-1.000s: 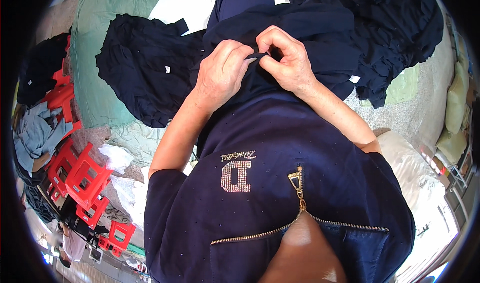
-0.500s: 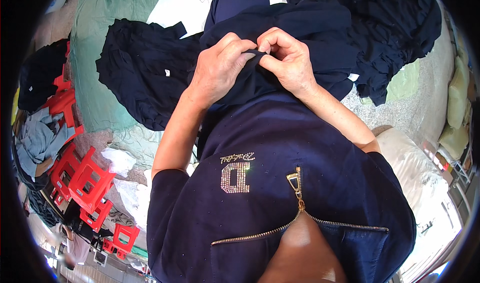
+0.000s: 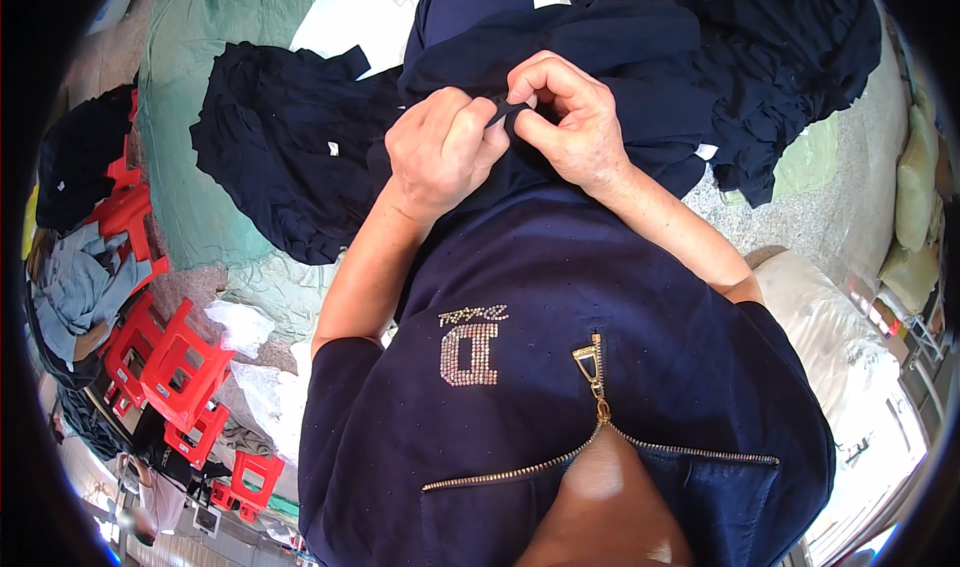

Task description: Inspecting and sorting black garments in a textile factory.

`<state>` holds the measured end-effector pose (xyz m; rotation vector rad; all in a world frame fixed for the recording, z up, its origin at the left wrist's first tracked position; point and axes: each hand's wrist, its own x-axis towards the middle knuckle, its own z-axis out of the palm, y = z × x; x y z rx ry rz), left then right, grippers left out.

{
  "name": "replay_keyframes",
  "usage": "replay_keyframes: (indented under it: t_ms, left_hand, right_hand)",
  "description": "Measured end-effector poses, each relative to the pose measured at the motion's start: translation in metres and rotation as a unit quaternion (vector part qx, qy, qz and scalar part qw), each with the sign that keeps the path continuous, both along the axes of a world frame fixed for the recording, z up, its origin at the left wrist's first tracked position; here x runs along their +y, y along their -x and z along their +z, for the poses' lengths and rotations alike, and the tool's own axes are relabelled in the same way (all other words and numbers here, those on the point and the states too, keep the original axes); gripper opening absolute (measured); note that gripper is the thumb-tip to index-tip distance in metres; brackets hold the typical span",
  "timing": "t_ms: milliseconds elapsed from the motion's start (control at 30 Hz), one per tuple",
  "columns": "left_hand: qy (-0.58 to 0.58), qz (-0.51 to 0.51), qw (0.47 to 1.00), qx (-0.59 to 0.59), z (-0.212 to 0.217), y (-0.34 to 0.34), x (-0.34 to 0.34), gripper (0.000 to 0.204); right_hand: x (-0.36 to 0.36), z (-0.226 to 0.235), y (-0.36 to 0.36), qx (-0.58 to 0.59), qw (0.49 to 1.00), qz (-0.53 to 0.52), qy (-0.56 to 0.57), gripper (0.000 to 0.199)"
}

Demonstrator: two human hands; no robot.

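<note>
A dark navy garment point(image 3: 610, 47) lies bunched across my lap, its edge raised between my two hands. My left hand point(image 3: 440, 152) is curled closed around a narrow fold of this cloth. Close beside it, my right hand point(image 3: 570, 117) pinches the same fold between thumb and fingers. The short strip of cloth between the hands is drawn up, and the fingertips partly hide it. I cannot make out whether anything small is held along with the fabric.
More dark garments are heaped at the left point(image 3: 280, 147) and far right point(image 3: 800, 47), with small white labels showing. Red plastic stools point(image 3: 185, 362) stand at the left, some under clothes. A green sheet point(image 3: 200, 167) covers the floor there. White sacks point(image 3: 830, 337) lie at the right.
My left hand has moved slightly down and turned, its fingers curling further in. My right hand stays nearly in place, and the strip of cloth between them is tilted more.
</note>
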<state>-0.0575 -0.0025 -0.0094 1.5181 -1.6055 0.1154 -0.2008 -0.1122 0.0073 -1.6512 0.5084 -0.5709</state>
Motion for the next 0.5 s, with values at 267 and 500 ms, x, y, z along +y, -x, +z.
replay_keyframes:
  t_ms: [267, 500]
  left_hand:
    - [-0.104, -0.081, 0.972, 0.195, 0.015, -0.008, 0.004, 0.034]
    - [-0.109, -0.104, 0.964, 0.218, 0.008, -0.013, 0.002, 0.027]
  right_hand:
    - [0.003, -0.011, 0.003, -0.082, 0.982, 0.006, -0.171, 0.018]
    - [-0.004, -0.021, 0.006, -0.047, 0.963, 0.066, -0.257, 0.023]
